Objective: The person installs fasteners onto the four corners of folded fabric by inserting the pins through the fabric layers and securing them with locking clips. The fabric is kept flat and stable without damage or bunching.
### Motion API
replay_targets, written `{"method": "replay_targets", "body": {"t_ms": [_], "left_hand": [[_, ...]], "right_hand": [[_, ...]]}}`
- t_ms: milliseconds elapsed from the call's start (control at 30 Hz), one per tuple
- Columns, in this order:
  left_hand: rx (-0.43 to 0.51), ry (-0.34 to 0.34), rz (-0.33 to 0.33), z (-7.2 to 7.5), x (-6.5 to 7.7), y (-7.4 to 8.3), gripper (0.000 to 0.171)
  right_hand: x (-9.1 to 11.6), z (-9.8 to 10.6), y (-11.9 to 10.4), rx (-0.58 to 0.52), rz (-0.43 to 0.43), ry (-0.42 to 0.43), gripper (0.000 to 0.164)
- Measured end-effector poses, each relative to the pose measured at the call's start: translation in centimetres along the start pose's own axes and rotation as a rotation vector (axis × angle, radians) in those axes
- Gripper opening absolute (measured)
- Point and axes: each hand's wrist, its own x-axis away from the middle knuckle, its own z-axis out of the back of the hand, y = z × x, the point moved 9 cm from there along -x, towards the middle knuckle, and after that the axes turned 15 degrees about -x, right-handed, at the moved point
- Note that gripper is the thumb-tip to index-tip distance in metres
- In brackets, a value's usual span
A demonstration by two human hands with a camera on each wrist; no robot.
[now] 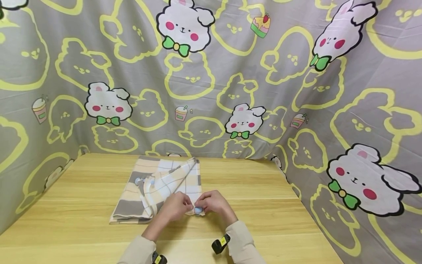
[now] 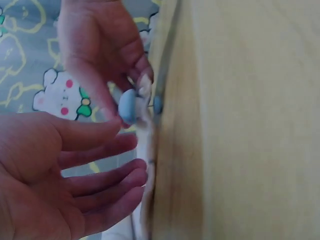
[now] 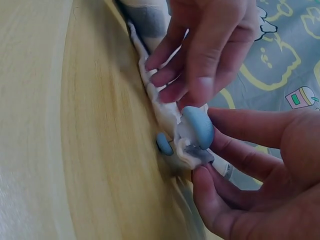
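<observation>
A checked blanket point(image 1: 128, 205) in beige, white and grey lies folded on the table, one flap turned over diagonally. At its near right corner sits a light-blue mushroom-shaped quilt clip point(image 3: 199, 127). A small blue disc point(image 3: 164, 144) sticks out on the cloth's other side, joined by a thin pin. My right hand point(image 1: 212, 202) pinches the corner of the blanket, with the index finger against the clip's rounded cap. Beside it, my left hand point(image 1: 176, 206) has its fingers loosely extended along the blanket's edge, the thumb close to the cap; whether it touches cannot be told.
Further blue clips point(image 1: 140, 181) show on the left part of the blanket. The wood-grain table point(image 1: 250, 190) extends to both sides. A grey printed curtain point(image 1: 204, 121) encloses the back and sides.
</observation>
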Motion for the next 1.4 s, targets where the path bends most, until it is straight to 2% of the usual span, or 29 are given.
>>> {"method": "replay_targets", "body": {"t_ms": [100, 333, 500, 667, 867, 1100, 1233, 1400], "left_hand": [[0.023, 0.082, 0.064, 1.4, -0.3, -0.9, 0.010], [0.048, 0.380, 0.201, 6.2, -0.2, -3.8, 0.003], [0.067, 0.479, 0.288, 8.9, 0.6, -6.4, 0.015], [0.095, 0.484, 0.363, 10.1, 1.1, -9.0, 0.029], [0.111, 0.442, 0.415, 10.1, 1.5, -11.5, 0.036], [0.083, 0.370, 0.432, 9.0, 1.4, -13.1, 0.046], [0.053, 0.357, 0.450, 8.7, 1.4, -13.7, 0.051], [0.009, 0.358, 0.448, 8.6, 1.4, -14.2, 0.043]], "right_hand": [[-0.1, -0.1, 0.1, -0.004, -0.006, -0.002, 0.016], [-0.3, 0.8, 0.2, -0.051, 0.016, 0.071, 0.018], [-0.4, 1.7, 0.0, -0.139, 0.042, 0.148, 0.020], [-0.5, 2.3, -0.2, -0.176, 0.045, 0.194, 0.019], [-0.8, 2.5, -0.2, -0.198, 0.037, 0.198, 0.018], [-1.0, 2.8, -1.3, -0.228, 0.055, 0.207, 0.021], [-1.1, 3.0, -2.2, -0.251, 0.064, 0.208, 0.026], [-1.4, 3.5, -2.4, -0.280, 0.063, 0.205, 0.028]]}}
